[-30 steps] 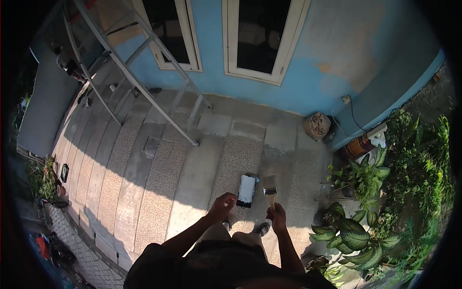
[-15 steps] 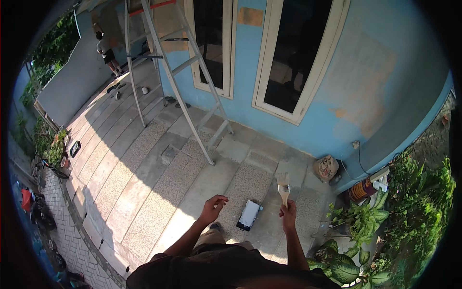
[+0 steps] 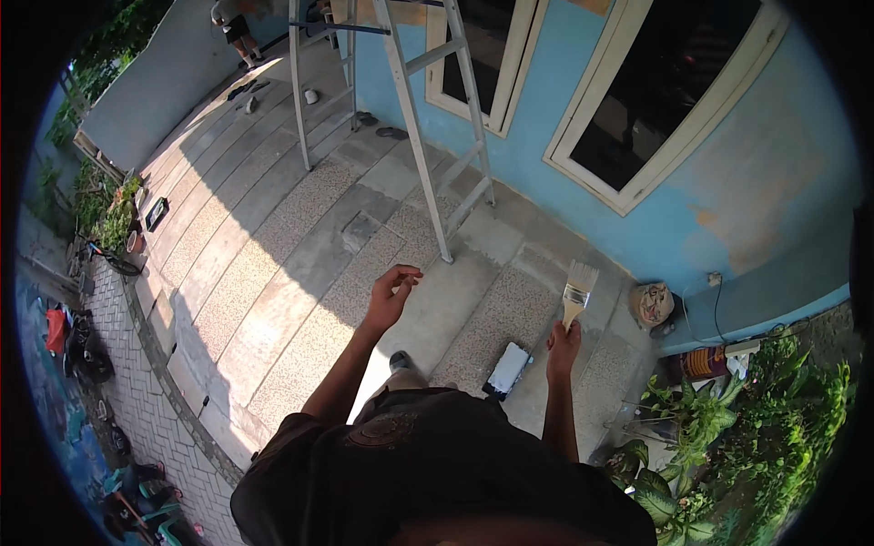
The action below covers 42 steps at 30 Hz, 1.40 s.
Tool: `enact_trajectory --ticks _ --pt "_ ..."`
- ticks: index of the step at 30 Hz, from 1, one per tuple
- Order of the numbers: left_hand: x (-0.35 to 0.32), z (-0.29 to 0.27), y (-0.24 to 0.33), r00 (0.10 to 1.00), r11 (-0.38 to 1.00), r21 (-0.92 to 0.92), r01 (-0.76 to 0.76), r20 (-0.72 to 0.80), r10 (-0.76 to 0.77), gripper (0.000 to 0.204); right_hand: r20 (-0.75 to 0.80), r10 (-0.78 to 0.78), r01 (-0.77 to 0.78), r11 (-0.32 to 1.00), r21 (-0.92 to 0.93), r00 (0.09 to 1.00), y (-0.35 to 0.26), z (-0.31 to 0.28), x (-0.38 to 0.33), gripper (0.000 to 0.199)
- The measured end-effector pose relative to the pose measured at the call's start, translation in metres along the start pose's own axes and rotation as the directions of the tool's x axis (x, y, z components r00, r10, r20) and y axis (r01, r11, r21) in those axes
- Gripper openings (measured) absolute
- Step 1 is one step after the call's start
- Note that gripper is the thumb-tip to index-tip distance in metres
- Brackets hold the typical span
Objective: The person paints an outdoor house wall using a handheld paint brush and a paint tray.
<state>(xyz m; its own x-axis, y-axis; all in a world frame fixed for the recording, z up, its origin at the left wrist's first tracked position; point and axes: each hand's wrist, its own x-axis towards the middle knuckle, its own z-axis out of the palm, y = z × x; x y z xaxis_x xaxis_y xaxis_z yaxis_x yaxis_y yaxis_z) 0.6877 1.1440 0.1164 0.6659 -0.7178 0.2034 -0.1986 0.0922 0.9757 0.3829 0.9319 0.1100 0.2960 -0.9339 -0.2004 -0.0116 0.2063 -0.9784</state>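
Upright in my right hand is a wide paintbrush, its fingers wrapped round the pale handle and the bristles pointing up and away. On the floor just left of that hand lies a black paint tray with white paint in it. My left hand hangs in the air over the tiles, holding nothing, its fingers loosely bent and apart. Past the left hand, a metal stepladder stands before the light blue wall.
Two white-framed windows are set in the patched wall. A stuffed sack sits at its foot, near a cable. Leafy plants crowd the right side. Far left, another person stands by the boundary wall. Footwear lies behind the ladder.
My view has swung, so the ladder and windows sit higher and further right. The brush in my right hand now leans a little to the right. My left hand stays free.
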Motion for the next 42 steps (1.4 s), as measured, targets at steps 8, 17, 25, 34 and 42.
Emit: enact_trajectory --ticks 8,17,25,34,42 --pt "0.045 -0.131 -0.015 0.995 0.997 0.026 0.07 -0.073 -0.068 0.018 0.126 0.027 -0.044 0.99 0.136 0.992 -0.007 0.161 0.038 0.017" --pt "0.17 -0.223 -0.044 0.995 0.996 0.092 0.004 -0.099 0.005 0.018 0.263 0.032 -0.103 0.96 0.26 0.964 -0.022 0.272 0.136 0.026" --pt "0.314 -0.326 -0.061 0.973 0.992 0.116 -0.057 -0.215 0.082 0.02 0.265 -0.044 -0.051 0.938 0.343 0.963 -0.066 0.393 0.257 0.01" --pt "0.406 -0.397 -0.074 0.949 0.987 0.156 -0.045 -0.302 0.091 0.019 0.231 0.0 -0.068 0.956 0.286 0.973 -0.101 0.521 0.371 0.017" --pt "0.538 -0.563 -0.1 0.936 0.978 0.202 -0.056 -0.331 0.122 0.022 0.051 0.001 -0.015 0.962 0.273 0.999 -0.105 0.616 0.449 0.038"
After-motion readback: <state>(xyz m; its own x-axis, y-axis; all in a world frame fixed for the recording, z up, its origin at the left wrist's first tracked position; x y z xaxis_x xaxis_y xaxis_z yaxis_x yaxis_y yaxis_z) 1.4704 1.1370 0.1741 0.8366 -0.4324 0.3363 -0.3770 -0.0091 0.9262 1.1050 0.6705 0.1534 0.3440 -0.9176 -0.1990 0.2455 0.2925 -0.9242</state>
